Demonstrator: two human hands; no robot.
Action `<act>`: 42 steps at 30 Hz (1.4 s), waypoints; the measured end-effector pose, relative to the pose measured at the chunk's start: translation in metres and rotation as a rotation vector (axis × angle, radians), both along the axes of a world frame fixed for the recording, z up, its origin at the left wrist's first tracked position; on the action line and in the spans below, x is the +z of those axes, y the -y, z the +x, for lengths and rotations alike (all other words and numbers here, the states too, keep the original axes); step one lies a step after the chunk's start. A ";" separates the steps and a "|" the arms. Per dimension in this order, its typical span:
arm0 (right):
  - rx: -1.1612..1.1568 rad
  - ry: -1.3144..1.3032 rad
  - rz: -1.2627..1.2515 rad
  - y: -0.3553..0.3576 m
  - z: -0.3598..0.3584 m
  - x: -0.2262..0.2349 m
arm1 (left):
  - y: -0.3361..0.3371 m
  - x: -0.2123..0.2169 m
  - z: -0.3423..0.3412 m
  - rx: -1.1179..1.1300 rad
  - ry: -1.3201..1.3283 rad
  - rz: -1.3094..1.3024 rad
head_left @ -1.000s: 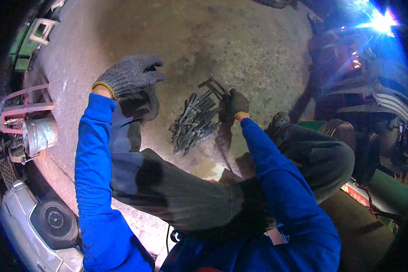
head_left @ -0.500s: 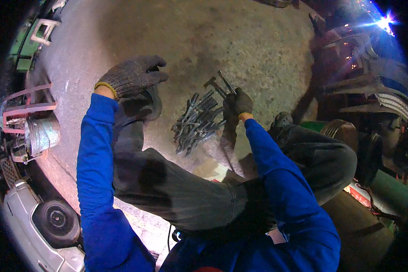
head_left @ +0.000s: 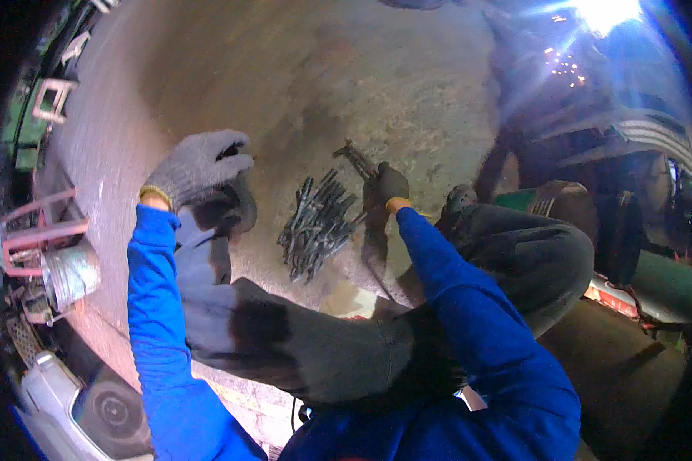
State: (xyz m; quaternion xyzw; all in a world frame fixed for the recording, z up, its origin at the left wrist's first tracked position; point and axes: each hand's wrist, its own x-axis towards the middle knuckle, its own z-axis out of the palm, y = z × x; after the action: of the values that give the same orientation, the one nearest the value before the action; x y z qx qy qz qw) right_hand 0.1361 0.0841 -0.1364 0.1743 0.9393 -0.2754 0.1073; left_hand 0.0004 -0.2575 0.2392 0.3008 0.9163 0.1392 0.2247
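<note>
L hand (head_left: 200, 163), gloved, left of ctr, is loosely open, fingers half-curled, w/ a gap between them. R hand (head_left: 392, 184), gloved, just R of ctr, grips a dark metal tool (head_left: 354, 160), far end pointing upper L. Pile of dark rods (head_left: 319, 223) lies mid-frame, below-L of R hand, well apart from L hand; rod ends jut unevenly along its upper edge. Concrete floor (head_left: 284, 69) runs from pile to top edge; trouser legs (head_left: 315, 346) bound it below. Bucket (head_left: 73, 275) + reddish frame (head_left: 46, 244) near L edge.
</note>
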 end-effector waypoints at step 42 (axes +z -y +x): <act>-0.378 0.150 -0.303 0.028 0.066 0.063 | -0.033 0.009 0.006 0.005 0.022 -0.023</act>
State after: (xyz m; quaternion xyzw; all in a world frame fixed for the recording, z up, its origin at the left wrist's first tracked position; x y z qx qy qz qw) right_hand 0.2025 0.0559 -0.0738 0.3487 0.8274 -0.4145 0.1484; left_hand 0.0069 -0.2242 0.2482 0.2943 0.9162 0.1323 0.2377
